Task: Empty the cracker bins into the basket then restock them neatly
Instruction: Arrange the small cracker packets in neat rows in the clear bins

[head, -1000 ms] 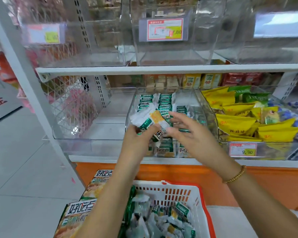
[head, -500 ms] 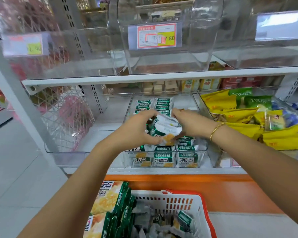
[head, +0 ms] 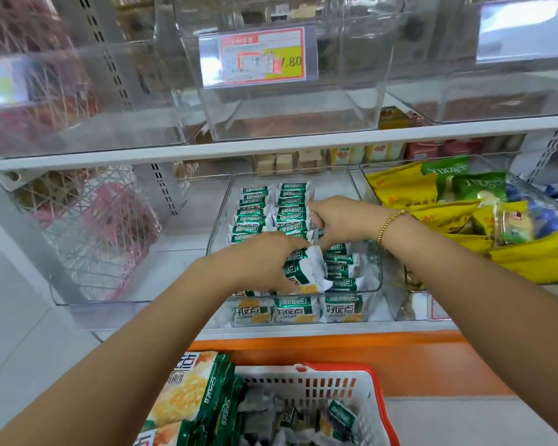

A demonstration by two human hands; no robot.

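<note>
Head view: I see the left grip [head: 255, 260] clenched round a small bunch of green-and-white cracker packs [head: 308, 272], held over the near half of the middle clear bin [head: 377, 275] on the lower shelf [head: 303, 332]. The right grip [head: 339, 220], with a gold bracelet [head: 391, 224] on the wrist, is further in. Its fingers are curled at the near end of the stacked rows [head: 271, 207] and touch them; I can't tell if it's actually pinching a pack. Two tidy rows stand on edge in the far half of the bin, and a shorter row [head: 339, 268] runs along its right side. Three front packs [head: 298, 310] face out against the near wall. The white basket [head: 342, 379], red rim, sits near and below the shelf with loose packs inside. Larger cracker bags [head: 190, 394] lean at its left edge. The right bin [head: 535, 201] holds yellow and green snack bags [head: 403, 188]. The left bin [head: 94, 304] is just beside the middle one. On the upper shelf [head: 303, 143], a clear bin [head: 351, 101] carries a red-and-yellow price tag [head: 268, 56].
</note>
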